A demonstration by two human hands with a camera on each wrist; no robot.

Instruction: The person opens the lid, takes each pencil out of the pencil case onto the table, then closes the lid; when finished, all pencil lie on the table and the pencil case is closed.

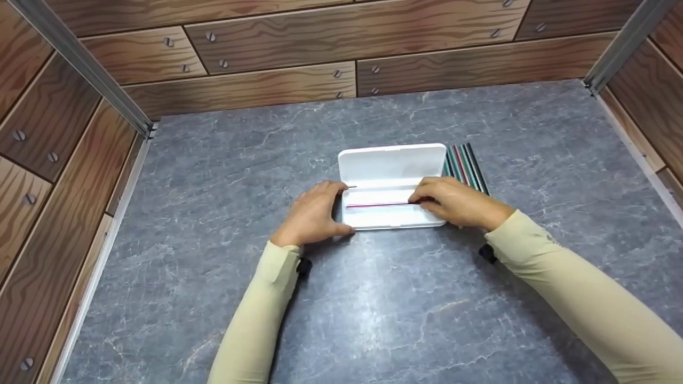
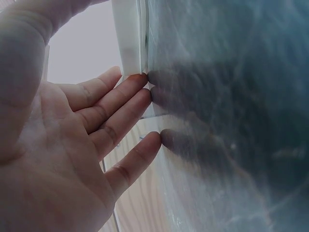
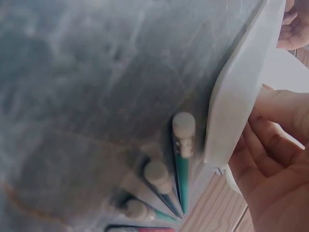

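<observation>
A white pencil case [image 1: 395, 218] lies on the table with its lid [image 1: 392, 162] raised at the back. My left hand [image 1: 315, 213] spans its left end, thumb at the front corner and index fingertip near the hinge side. In the left wrist view the fingers are nearly straight, their tips right at the case's edge and the tabletop. My right hand [image 1: 448, 200] reaches over the case's right end and pinches the right end of a thin pinkish-red pencil [image 1: 376, 205]. That pencil lies lengthwise along the inside; its held end is hidden by the fingers.
Several pencils [image 1: 467, 165], green, red and dark, lie side by side just right of the case. White erasers [image 3: 184, 124] cap their near ends in the right wrist view. Wood-patterned walls [image 1: 277, 48] enclose the grey marbled table [image 1: 224, 160].
</observation>
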